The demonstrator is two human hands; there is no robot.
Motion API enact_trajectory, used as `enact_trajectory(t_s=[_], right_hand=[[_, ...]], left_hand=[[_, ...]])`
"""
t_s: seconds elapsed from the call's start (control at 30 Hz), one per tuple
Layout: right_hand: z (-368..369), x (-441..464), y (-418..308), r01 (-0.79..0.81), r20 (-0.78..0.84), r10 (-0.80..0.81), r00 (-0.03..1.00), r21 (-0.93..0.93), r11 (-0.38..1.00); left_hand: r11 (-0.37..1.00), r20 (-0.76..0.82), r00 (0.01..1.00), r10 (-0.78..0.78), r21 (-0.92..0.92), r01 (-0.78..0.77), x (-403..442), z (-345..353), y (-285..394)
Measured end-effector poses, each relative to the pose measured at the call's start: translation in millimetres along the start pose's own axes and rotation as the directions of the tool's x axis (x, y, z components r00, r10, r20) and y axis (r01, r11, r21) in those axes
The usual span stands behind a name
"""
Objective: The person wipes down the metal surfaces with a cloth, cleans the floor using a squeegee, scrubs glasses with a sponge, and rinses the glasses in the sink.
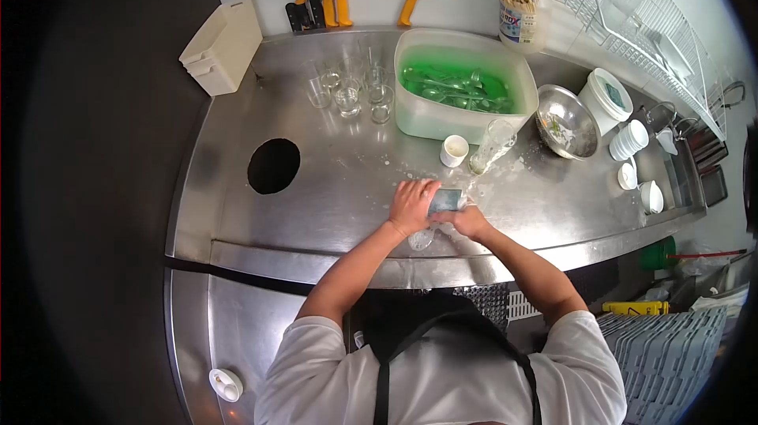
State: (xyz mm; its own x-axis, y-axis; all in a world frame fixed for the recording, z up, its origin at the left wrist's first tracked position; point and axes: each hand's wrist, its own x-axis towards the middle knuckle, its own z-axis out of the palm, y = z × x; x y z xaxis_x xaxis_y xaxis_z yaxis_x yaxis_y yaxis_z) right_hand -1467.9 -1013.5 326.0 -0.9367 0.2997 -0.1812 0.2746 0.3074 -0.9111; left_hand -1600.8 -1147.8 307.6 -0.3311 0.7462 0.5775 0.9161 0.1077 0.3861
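Note:
A grey-green scouring sponge [447, 201] is between my two hands above the front of the steel counter. My left hand [412, 208] grips its left end, thumb along the top. My right hand [470, 221] is closed at its other end, where white foam shows. Just below the hands is a clear glass [421, 238], partly covered by them; whether fingers touch it I cannot tell. Beyond the hands stand a small white cup [454, 151] and a tall foamy glass [492, 147].
A plastic tub [410, 121] holds green liquid and utensils. Several drinking glasses [347, 99] stand left of it; a round hole [274, 166] opens in the counter. Rightward are a steel bowl [568, 122], a white bucket [606, 101] and stacked white cups [628, 141]. Knives [328, 10] hang behind.

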Motion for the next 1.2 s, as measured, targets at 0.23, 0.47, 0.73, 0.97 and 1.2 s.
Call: enact_trajectory(t_s=[0.23, 0.47, 0.73, 0.97, 1.2], right_hand=[[-40.5, -2.5, 18.2, 0.206, 0.073, -0.213, 0.974, -0.671, 0.712], [-90.0, -40.2, -62.8, -0.046, -0.583, 0.069, 0.810, 0.055, 0.997], [-124.7, -82.7, 13.7, 0.338, -0.925, 0.233, 0.301, 0.332, 0.881], [-154.1, -71.5, 42.9, 0.329, -0.839, 0.159, 0.520, 0.369, 0.869], [-128.2, -60.5, 88.6, 0.149, -0.548, 0.241, 0.801, 0.573, 0.806]], left_hand=[[0.957, 0.329, 0.937, -0.122, -0.213, 0.199, 29.9, 8.4, 17.8], [0.552, 0.326, 0.871, -0.367, -0.677, 0.486, 44.6, 89.2, 69.0], [0.667, 0.423, 0.852, -0.309, -0.543, 0.511, 59.6, 155.6, 91.4], [0.549, 0.331, 0.915, -0.230, -0.733, 0.403, 85.5, 164.9, 111.8], [0.469, 0.237, 0.956, -0.173, -0.834, 0.292, 64.0, 176.7, 108.3]])
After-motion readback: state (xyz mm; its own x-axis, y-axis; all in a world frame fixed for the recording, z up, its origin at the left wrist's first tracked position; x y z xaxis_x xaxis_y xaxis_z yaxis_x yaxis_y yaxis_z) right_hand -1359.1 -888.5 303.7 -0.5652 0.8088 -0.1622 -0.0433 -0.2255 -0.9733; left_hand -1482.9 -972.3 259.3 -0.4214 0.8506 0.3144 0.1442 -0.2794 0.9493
